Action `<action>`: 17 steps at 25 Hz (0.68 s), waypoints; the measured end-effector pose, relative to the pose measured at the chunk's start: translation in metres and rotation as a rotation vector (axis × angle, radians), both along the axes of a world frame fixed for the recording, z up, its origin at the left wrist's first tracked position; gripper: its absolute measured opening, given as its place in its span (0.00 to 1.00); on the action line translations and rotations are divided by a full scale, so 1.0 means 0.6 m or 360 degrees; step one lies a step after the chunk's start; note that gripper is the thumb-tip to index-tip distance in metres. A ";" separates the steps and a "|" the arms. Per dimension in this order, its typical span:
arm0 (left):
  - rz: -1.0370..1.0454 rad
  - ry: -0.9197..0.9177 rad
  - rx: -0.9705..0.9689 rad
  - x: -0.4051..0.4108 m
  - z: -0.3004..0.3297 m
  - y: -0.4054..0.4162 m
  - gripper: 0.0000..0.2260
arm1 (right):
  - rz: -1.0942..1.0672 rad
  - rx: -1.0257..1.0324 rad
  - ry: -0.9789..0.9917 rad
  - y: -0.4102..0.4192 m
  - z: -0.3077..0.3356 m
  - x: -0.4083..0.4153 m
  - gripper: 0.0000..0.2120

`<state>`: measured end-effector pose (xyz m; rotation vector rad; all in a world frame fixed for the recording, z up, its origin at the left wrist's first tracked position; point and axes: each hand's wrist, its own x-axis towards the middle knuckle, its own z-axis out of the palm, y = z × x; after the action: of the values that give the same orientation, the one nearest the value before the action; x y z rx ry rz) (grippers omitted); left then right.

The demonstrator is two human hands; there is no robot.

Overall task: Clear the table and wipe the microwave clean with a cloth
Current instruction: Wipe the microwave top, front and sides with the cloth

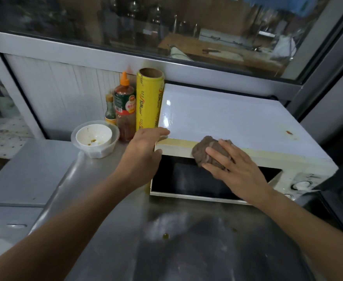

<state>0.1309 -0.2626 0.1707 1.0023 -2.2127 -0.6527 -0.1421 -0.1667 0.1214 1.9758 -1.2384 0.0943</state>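
1. Two bare hands reach to a white microwave (227, 118) that stands on a steel counter (105, 209) under a window.
2. The right hand (233, 167) lies flat with straight fingers on a brown cloth (205, 149), pressing it against the microwave's upper front edge, above the dark door glass.
3. The left hand (144, 157) grips the microwave's front left corner, fingers over the top and thumb on the front face.
4. A small brown stain (289, 132) shows on the microwave's top near its right side.
5. Just left of the microwave stands an upright yellow roll of cling film (149, 102), touching or nearly touching its side.
6. Beside the roll are a sauce bottle with an orange cap (125, 108) and a smaller bottle (109, 109).
7. In front of the bottles sits a clear plastic tub (95, 146) with a soiled white bowl (94, 135) nested in it.
8. A small dark crumb (166, 236) lies on the counter in front of the microwave.
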 end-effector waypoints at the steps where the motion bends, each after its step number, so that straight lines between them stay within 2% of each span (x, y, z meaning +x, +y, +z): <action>1: -0.0003 -0.0041 -0.0014 -0.006 0.001 0.004 0.22 | -0.0031 -0.0010 -0.0028 -0.004 -0.005 0.015 0.29; 4: 0.0071 -0.0098 -0.0019 -0.018 -0.004 0.009 0.22 | -0.0035 0.0006 -0.0047 -0.037 -0.012 0.074 0.26; 7: 0.0170 -0.0236 -0.0231 -0.036 -0.010 0.016 0.22 | 0.0017 0.0062 -0.0090 -0.041 -0.007 0.076 0.28; 10: 0.0254 -0.0422 -0.0337 -0.073 -0.010 0.040 0.23 | 0.0088 0.0065 -0.0173 -0.009 -0.007 0.016 0.27; 17: 0.0001 -0.0438 -0.0464 -0.226 -0.008 0.115 0.23 | 0.0023 -0.0032 -0.0376 0.107 -0.012 -0.181 0.19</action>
<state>-0.0045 -0.1935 0.1657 0.9865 -2.4541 -0.1885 -0.2508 -0.1026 0.1143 1.9994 -1.3656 0.3547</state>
